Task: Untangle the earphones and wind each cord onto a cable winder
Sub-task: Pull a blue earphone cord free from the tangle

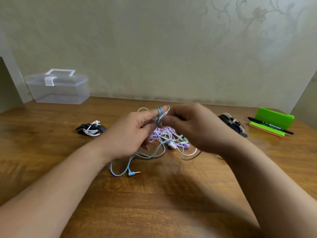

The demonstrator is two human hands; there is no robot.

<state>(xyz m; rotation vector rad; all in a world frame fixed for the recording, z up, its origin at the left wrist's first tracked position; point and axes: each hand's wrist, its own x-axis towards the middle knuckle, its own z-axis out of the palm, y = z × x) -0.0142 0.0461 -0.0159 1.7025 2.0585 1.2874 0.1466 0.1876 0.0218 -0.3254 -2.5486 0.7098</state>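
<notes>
I am in the untangling step, working the blue cord (159, 111) free of the tangle (169, 136) that lies on the table (154, 203) under my hands; my left hand (135, 133) holds it with a few turns looped round the raised forefinger and the thumb pressed in beneath; my right hand (192, 127) is curled and pinches the same cord just beside that finger, as far as the blur lets me judge; the blue plug (133, 173) lies loose on the wood nearer me, so that end looks free; next I judge I must draw the earbud end out from among the pink, white and green strands without tightening a knot, then reach for a winder; the spare winders (233, 124) lie to the right behind my wrist, beside a green holder (272, 117) and a pen (271, 126); one white pair (91, 130) sits wound to the left; a clear box (58, 88) stands far back.
</notes>
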